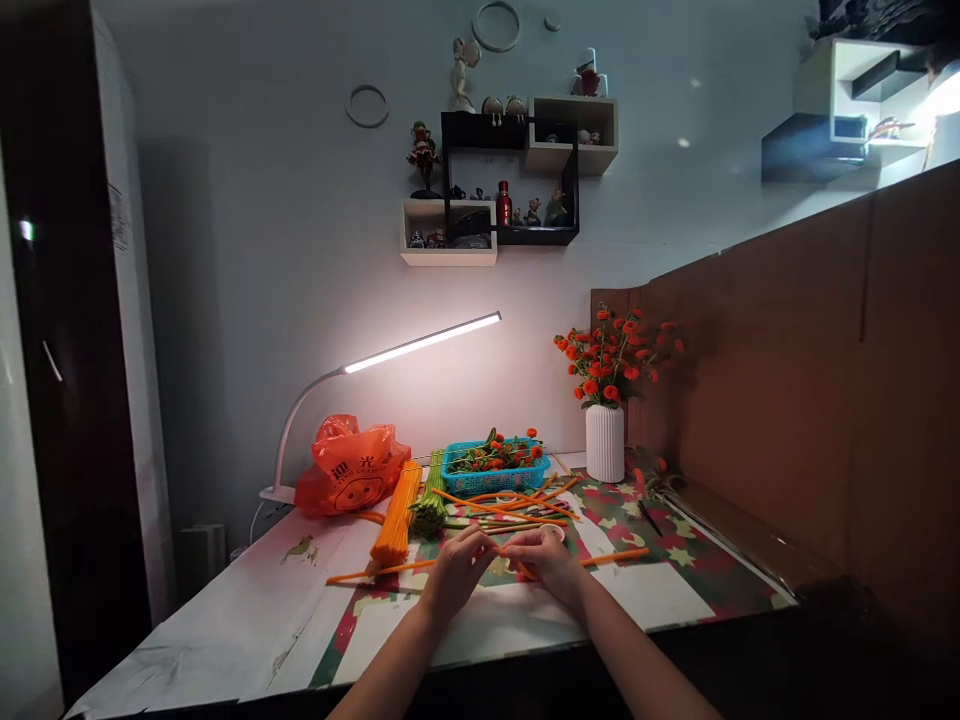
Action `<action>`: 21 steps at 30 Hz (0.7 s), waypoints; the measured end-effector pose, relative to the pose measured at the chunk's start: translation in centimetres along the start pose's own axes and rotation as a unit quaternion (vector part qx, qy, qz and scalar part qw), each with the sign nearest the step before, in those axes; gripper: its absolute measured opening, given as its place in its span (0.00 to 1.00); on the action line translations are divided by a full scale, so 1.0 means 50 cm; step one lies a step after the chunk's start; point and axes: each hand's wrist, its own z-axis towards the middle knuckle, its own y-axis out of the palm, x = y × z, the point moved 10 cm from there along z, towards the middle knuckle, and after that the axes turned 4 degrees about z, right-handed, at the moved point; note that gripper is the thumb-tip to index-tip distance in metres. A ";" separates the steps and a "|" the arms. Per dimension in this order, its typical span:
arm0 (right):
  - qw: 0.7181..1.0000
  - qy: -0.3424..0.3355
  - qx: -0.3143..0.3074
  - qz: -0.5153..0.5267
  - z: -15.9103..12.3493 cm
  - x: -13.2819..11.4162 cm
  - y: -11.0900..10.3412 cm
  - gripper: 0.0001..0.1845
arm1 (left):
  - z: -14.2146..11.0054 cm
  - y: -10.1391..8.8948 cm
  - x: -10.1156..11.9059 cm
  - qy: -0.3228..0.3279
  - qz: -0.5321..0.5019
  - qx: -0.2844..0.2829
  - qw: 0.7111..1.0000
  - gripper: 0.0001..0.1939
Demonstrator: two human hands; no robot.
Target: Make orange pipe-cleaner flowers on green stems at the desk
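Note:
My left hand (459, 572) and my right hand (550, 562) meet over the table's middle, fingers pinched on a long orange pipe cleaner (382, 571) that lies across the patterned mat (660, 585). The pipe cleaner's ends stick out to the left and to the right (619, 555) of my hands. Just behind my hands lie several loose orange and green pipe cleaners (510, 505). A bundle of orange pipe cleaners (397, 512) and a green bundle (432, 500) lie further left.
A blue basket (491, 478) holds small orange flowers with green stems. A white ribbed vase (604, 442) with orange flowers stands at the back right. An orange plastic bag (351, 478) and a lit desk lamp (420, 343) stand at the back left. A brown cardboard wall (810, 400) borders the right side.

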 end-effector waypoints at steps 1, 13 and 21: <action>1.000 0.001 -0.003 0.004 0.000 0.000 0.001 0.18 | 0.000 0.001 -0.001 0.001 -0.003 -0.003 1.000 0.11; 0.974 -0.114 0.073 -0.179 -0.009 -0.051 -0.012 0.13 | 0.003 0.013 -0.010 -0.030 0.006 -0.035 0.999 0.14; 0.836 -0.309 0.079 -0.446 -0.058 -0.128 0.055 0.06 | -0.007 0.049 -0.060 -0.204 -0.150 -0.096 0.963 0.20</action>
